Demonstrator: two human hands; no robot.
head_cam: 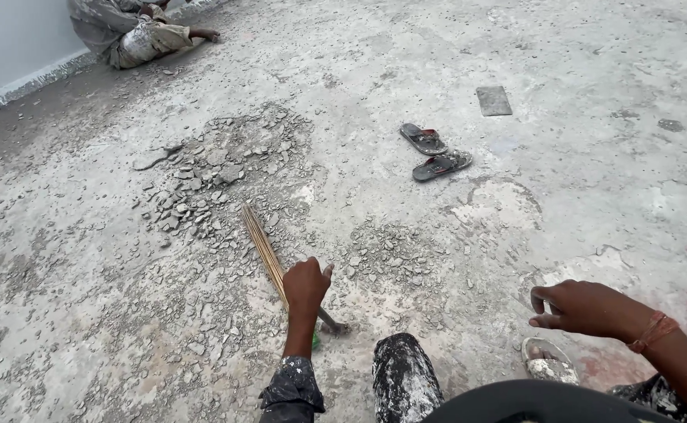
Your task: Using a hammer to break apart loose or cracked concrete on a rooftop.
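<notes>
hands first: two in view, both the person's own. the left hand (306,283), at six o'clock in the picture, is closed in a fist around the one stick broom (269,257), gripping it near the bound end; the bristles slant away toward eleven o'clock and lie on the floor. the right hand (586,308), at four o'clock, hangs above the floor with fingers loosely curled, holding nothing; a red thread band (654,331) circles its wrist.

two sandals (435,153) lie side by side at one o'clock, touching or nearly so. one flat grey tile (494,100) rests just beyond them. a third sandal (548,362), crusted with white, sits under the right hand.

the floor (609,196) is rough bare concrete, pale and patchy, dusty all over. two spreads of broken chips: a big pile of rubble (210,172) at eleven o'clock, right at the broom's tip, and a thinner scatter (394,254) just right of the left hand. a white wall (7,39) meets the floor at ten o'clock.

another person (136,31) sits by that wall, well apart. a paint-spattered knee (402,376) rises between the two hands.
</notes>
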